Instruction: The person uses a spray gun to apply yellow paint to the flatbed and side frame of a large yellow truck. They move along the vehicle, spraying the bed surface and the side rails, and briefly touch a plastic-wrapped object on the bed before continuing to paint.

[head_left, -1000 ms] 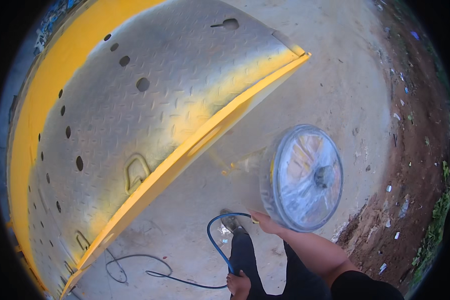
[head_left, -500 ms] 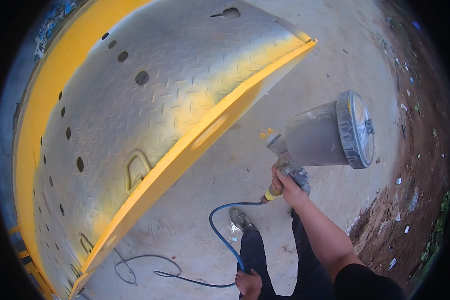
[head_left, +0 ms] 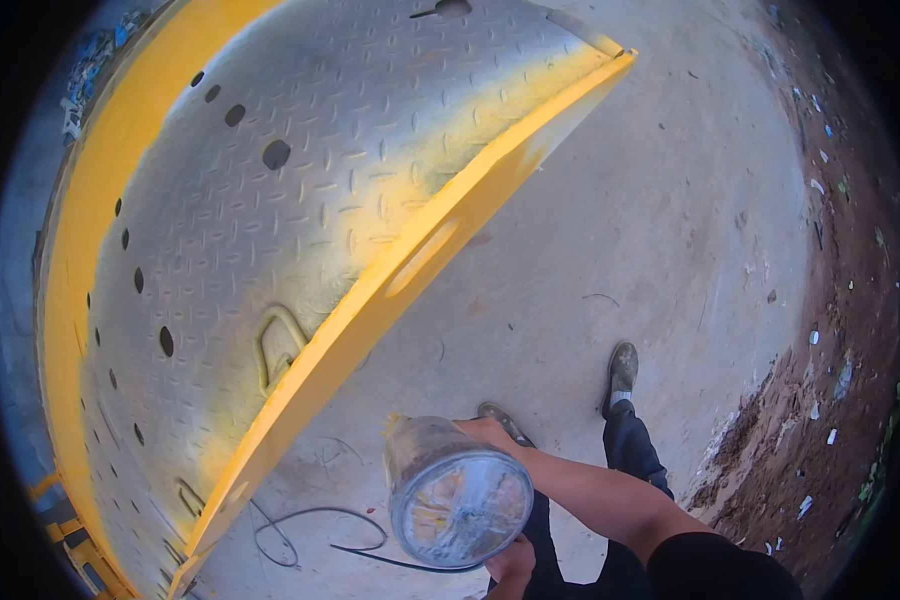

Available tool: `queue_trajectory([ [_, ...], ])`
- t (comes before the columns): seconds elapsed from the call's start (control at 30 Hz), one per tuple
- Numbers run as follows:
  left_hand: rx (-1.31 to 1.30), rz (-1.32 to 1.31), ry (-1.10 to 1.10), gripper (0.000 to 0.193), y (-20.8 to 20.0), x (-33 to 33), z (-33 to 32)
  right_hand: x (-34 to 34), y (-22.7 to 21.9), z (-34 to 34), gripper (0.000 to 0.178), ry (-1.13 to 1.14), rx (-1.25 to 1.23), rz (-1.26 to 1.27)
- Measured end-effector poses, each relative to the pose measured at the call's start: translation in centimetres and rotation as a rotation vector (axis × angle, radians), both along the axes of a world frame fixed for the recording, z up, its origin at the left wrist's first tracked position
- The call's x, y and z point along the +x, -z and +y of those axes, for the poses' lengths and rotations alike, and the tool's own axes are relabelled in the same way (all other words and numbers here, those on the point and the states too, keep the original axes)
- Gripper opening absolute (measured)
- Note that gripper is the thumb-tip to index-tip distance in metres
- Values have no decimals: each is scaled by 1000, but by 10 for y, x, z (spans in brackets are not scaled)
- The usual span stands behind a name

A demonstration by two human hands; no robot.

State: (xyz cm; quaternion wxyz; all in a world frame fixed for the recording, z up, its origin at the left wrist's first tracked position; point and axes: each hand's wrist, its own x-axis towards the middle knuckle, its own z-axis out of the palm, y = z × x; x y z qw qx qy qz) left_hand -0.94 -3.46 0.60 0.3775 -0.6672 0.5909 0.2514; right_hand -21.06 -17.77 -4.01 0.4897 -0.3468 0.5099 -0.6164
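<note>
My right hand (head_left: 492, 434) grips a paint spray gun, whose body is mostly hidden behind its large paint cup (head_left: 405, 452). The round, paint-smeared lid (head_left: 462, 508) of the cup faces up toward me. Low in the picture, my left hand (head_left: 513, 562) is closed on the dark air hose (head_left: 410, 566), partly covered by the cup. To the left of the gun, and apart from it, stands a large tread-patterned metal plate (head_left: 220, 220) with a yellow edge beam (head_left: 370, 300). Patches of yellow paint fade into the bare grey metal along that beam.
A bent metal loop (head_left: 262, 345) sticks up from the plate near the beam. The hose lies looped on the concrete floor (head_left: 690, 230). My shoe (head_left: 622, 370) is planted right of the cup. Brown soil with litter (head_left: 805, 430) borders the concrete on the right.
The spray gun and my right hand have swung down and left, turning the cup's lid toward me. My right foot has come into view farther forward. The plate appears slightly shifted.
</note>
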Motion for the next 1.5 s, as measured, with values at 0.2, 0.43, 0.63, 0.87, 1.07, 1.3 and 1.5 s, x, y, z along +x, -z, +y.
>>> queue_trajectory([
  [0.2,-22,-126,-30,44,5,6,-32,-49,19,24,21,137,190,584],
  [0.43,-245,20,60,27,11,-37,-80,-185,19,39,21,334,356,253],
  [0.63,-233,45,195,26,22,-87,-77,-290,9,42,27,565,223,-6],
  [0.87,-164,-12,154,25,10,-124,-46,-425,-13,67,8,529,237,-14],
  [1.07,-40,1,127,28,-31,-145,-41,-467,-51,58,10,565,459,172],
  [1.3,-36,-68,137,26,-46,-75,-54,-304,29,78,42,312,2,-24],
  [1.5,-108,-138,71,23,-58,-9,-49,-240,-32,50,36,224,-12,275],
])
